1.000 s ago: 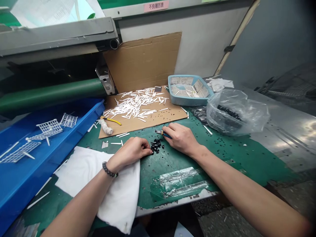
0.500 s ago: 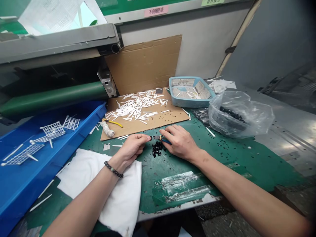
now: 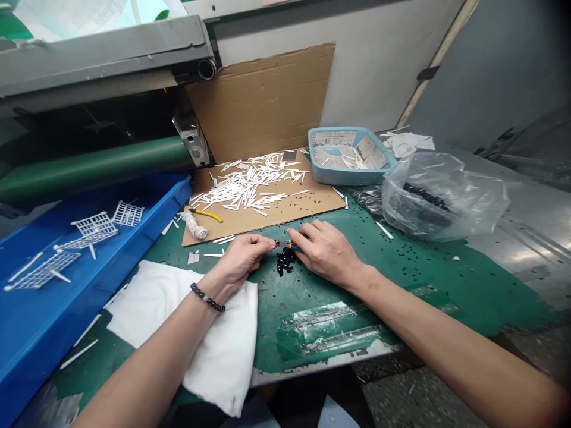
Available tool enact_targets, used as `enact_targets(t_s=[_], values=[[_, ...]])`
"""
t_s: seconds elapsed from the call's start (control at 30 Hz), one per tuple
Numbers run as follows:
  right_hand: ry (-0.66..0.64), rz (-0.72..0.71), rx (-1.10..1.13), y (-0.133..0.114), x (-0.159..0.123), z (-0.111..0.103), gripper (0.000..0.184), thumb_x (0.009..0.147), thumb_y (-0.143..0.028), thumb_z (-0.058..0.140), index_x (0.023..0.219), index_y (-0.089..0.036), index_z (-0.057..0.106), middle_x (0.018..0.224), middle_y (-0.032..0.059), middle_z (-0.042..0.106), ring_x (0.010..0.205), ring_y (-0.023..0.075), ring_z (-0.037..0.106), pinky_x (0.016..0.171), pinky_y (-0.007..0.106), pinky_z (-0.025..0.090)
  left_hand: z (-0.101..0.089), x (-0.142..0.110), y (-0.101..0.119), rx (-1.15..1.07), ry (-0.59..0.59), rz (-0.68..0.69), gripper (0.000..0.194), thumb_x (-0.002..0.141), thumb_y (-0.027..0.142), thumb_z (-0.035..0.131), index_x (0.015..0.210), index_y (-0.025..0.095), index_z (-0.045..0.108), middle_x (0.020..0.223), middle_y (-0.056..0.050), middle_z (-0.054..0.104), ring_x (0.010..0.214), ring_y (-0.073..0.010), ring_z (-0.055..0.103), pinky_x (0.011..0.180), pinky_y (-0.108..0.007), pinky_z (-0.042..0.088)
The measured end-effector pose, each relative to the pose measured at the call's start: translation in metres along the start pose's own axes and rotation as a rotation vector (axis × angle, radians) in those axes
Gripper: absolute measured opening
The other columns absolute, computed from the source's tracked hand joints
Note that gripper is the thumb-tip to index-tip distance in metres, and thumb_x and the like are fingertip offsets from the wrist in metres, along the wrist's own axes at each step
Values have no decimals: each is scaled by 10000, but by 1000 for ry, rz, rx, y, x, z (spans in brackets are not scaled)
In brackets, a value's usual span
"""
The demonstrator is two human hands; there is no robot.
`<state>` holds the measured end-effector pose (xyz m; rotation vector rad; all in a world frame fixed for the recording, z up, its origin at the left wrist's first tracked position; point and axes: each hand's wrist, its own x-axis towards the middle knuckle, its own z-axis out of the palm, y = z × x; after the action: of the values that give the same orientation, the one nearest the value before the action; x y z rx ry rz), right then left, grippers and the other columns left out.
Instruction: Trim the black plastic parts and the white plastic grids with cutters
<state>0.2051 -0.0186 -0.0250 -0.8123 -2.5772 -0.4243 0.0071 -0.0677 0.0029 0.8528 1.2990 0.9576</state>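
My right hand is closed around a pair of small cutting pliers, whose metal jaws point left. The jaws meet the fingertips of my left hand. Thumb and forefinger of that hand are pinched; a tiny dark bit seems to be between them, mostly hidden. A heap of shiny black plastic pieces lies on the green mat just below the pliers. My left forearm, with a bead bracelet at the wrist, rests over a white cloth.
Many white sticks lie on a cardboard sheet behind my hands, beside yellow-handled pliers. At left is a blue tray with white plastic grids. A light-blue basket and a clear bag of black pieces stand at right.
The view has tilted down slightly, so the background sits higher in the picture. Both hands keep nearly the same pose, with the plier jaws still at the left fingertips.
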Motion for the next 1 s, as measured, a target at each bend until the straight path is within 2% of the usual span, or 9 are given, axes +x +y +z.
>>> enact_targets(t_s=[0.2,0.37,0.43,0.5,0.57,0.63,0.7,0.83,1.0], values=[[21,-10,-64,-4,-4,2,191,916,-159,479,795,-170,625,705,42,551,645,183,428,597,326,267,-1,-1,-1,49,-31,9,293,631,344,783,642,146,568,514,78,348,406,-23,194,410,-232,49],[84,56,0,5,-4,6,128,907,-212,521,888,-167,640,746,41,575,705,188,475,633,308,306,-8,3,1,-207,-128,-34,180,680,223,708,672,136,551,542,72,324,433,-23,222,394,-168,106],[107,79,12,10,-4,8,133,914,-231,523,915,-164,637,762,46,577,721,191,483,647,305,318,-12,4,1,-365,-192,-68,103,660,157,648,708,126,563,580,44,379,457,-28,275,399,-144,151],[111,92,16,13,-4,10,132,916,-226,520,925,-162,635,769,49,576,727,192,487,654,303,324,-16,5,2,-481,-241,-89,143,598,100,597,739,116,575,632,7,448,488,-35,329,416,-132,217],[109,100,19,15,-5,11,129,912,-218,521,932,-162,635,778,51,578,735,194,491,662,302,329,-19,5,2,-531,-267,-77,201,558,80,574,757,105,587,694,-29,507,523,-43,374,449,-133,285],[109,104,21,15,-4,11,127,909,-220,525,934,-163,636,783,52,580,742,197,493,670,300,332,-19,4,1,-515,-269,-52,158,605,116,598,763,101,595,738,-48,536,539,-46,392,465,-139,310],[110,108,25,15,-4,12,125,908,-219,528,931,-164,637,786,52,581,744,197,494,674,298,334,-16,4,0,-416,-239,-26,123,703,211,635,753,105,601,720,-34,528,516,-40,371,440,-142,273],[118,122,34,16,-4,12,120,904,-217,532,925,-164,637,786,52,580,745,195,492,676,293,331,-8,6,-6,-13,-103,68,307,819,428,602,826,127,661,610,27,472,447,-39,298,415,-169,212],[96,131,40,16,-4,12,108,887,-211,554,940,-163,635,795,49,577,750,197,493,677,292,335,-7,11,-15,653,2,336,228,803,363,617,868,176,729,835,-34,706,765,-156,599,697,-243,426]])
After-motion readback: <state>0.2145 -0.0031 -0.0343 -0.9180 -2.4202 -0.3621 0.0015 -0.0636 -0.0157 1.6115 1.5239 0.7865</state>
